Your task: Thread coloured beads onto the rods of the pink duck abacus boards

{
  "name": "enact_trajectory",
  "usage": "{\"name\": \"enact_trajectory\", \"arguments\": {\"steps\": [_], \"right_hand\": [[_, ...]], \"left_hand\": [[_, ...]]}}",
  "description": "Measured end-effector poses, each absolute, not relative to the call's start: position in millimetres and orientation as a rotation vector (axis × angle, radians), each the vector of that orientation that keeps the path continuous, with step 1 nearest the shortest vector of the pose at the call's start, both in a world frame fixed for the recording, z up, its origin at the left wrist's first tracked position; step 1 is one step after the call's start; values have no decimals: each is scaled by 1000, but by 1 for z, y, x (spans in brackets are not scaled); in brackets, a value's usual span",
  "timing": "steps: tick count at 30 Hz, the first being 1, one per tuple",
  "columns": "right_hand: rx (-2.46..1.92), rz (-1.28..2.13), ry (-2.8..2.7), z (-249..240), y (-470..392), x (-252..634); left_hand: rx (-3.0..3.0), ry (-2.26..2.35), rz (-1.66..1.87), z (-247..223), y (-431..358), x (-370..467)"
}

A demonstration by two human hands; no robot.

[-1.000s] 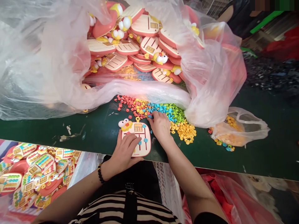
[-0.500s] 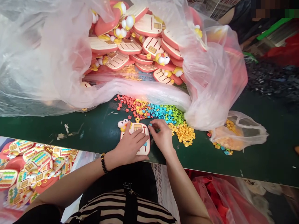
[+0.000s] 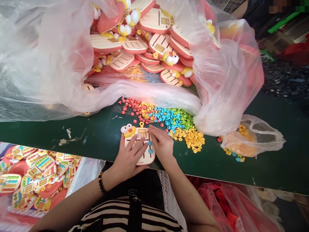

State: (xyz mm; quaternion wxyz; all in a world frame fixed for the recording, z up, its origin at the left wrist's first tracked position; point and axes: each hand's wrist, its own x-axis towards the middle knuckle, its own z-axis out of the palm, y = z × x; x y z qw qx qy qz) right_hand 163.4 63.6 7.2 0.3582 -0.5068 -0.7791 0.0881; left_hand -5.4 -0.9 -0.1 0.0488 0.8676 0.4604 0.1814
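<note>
A toy board (image 3: pixel 147 160) with a cream slotted face and a yellow duck head with bulging eyes lies on the table in front of me. My left hand (image 3: pixel 129 154) holds it, fingers spread across its face and thumb along the near edge. Two blue beads (image 3: pixel 150 151) sit in its right-hand slot. My right hand (image 3: pixel 163 141) is at the board's upper right corner, fingertips pressed together over the slot's upper end. Anything between those fingertips is hidden. Just beyond lie loose red beads (image 3: pixel 131 104), blue beads (image 3: pixel 169 116), green beads (image 3: pixel 185 118) and yellow pieces (image 3: pixel 194 138).
A large clear plastic bag (image 3: pixel 217 80) full of slotted boards (image 3: pixel 135 45) spans the back. On the right lies a small bag (image 3: pixel 258 141) of yellow pieces. Lower left, boards with coloured beads (image 3: pixel 40 169) are heaped. A person's arm (image 3: pixel 241 9) shows at the upper right.
My right hand has moved left onto the board's corner; the blue bead seen in its fingertips is no longer visible there. The right-hand slot shows two blue beads instead of one.
</note>
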Motion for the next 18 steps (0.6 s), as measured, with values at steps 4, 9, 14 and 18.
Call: {"name": "enact_trajectory", "arguments": {"steps": [4, 9, 14, 18], "right_hand": [[-1318, 204, -2022, 5, 65, 159], [-1312, 209, -2217, 13, 48, 173], [-1297, 372, -2277, 23, 24, 177], [-1207, 369, -2329, 21, 13, 164]], "left_hand": [[2621, 1400, 570, 1, 0, -5], [2557, 1398, 635, 0, -1, -5], [2526, 1436, 726, -2, -2, -6], [2547, 1450, 787, -6, -3, -5]]}}
